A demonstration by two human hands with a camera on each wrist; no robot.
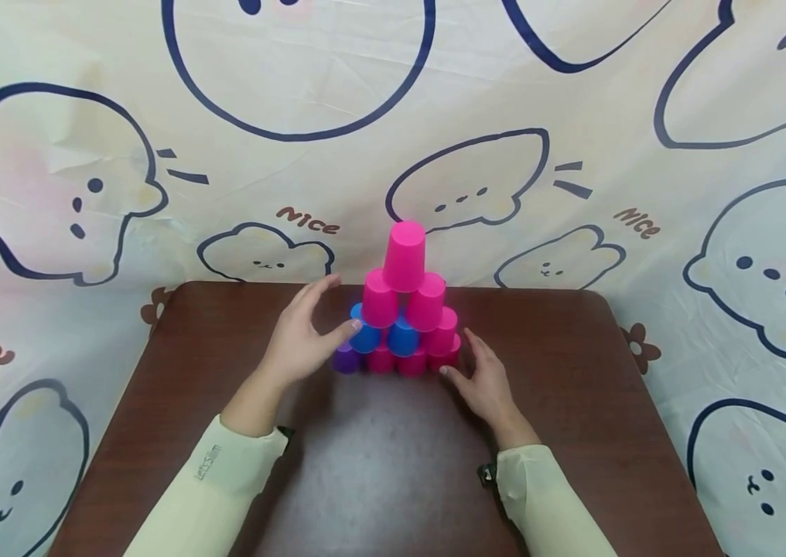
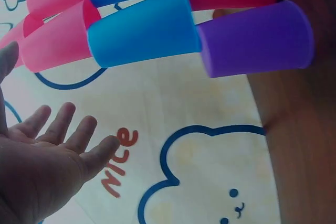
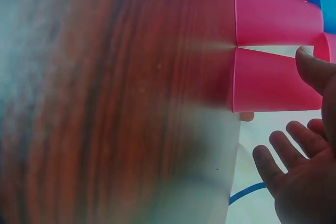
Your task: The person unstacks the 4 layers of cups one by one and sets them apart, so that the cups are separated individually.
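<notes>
Near the middle of the head frame, I see a pyramid of upturned cups [image 1: 403, 338] on the counter [image 1: 379, 472]. The left hand [image 1: 301, 334], fingers spread, is at its left; the right hand [image 1: 485, 384], also spread, at its right, thumb contact hard to tell.

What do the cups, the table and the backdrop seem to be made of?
Cups: likely plastic, smooth with a soft sheen, judging by their even colour and crisp rims.
Table: wood or wood-look laminate, slightly glossy; brown streaky grain and a pale reflection show.
Backdrop: mostly matte, probably fabric, possibly plastic sheet; creases run through it.
</notes>
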